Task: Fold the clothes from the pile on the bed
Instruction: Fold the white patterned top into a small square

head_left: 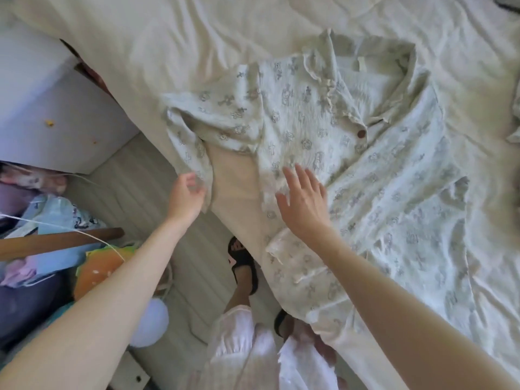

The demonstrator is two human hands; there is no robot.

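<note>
I am viewing a crinkled, pale green pajama shirt [351, 153] with grey printed figures, lying spread on the cream bed sheet [197, 38] at the mattress edge. My right hand [305, 204] is lying flat on its front panel, fingers spread wide. My left hand [185, 197] is pinching the sleeve hem. One brown button [361, 133] is showing; the neck label [360, 64] is unreadable.

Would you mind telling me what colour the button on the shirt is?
The button on the shirt is reddish brown, seen in the head view.
</note>
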